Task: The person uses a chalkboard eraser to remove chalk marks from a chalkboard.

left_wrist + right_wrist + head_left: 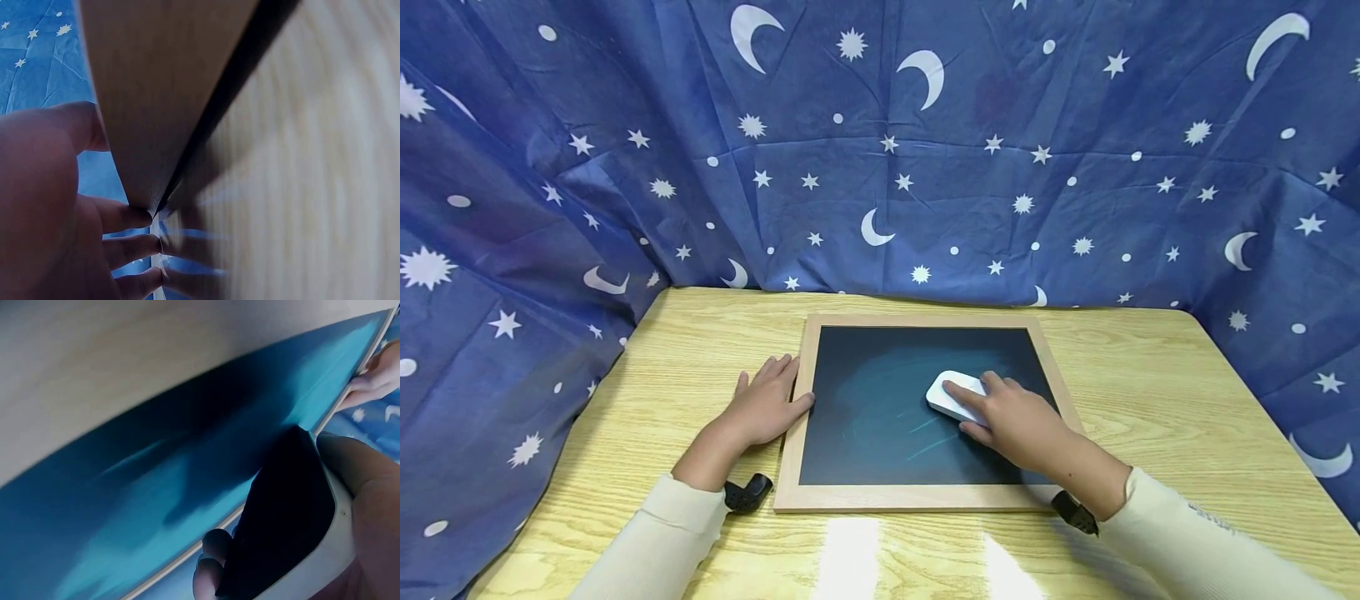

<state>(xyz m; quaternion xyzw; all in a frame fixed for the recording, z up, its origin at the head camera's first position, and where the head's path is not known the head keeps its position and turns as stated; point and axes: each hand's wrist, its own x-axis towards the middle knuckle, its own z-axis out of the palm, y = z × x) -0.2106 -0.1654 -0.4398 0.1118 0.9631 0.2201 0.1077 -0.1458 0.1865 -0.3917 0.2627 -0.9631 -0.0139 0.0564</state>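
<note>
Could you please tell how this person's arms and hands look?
The left hand and right hand wear no gloves. The left sleeve and right sleeve are cream; the right one bears dark lettering, too small to read. A black device shows at each sleeve's end.

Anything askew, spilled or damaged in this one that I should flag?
Nothing stands out. The chalkboard lies on the table, its frame looking intact, and the right hand holds the eraser. The pale streaks look like ordinary chalk marks rather than damage.
</note>
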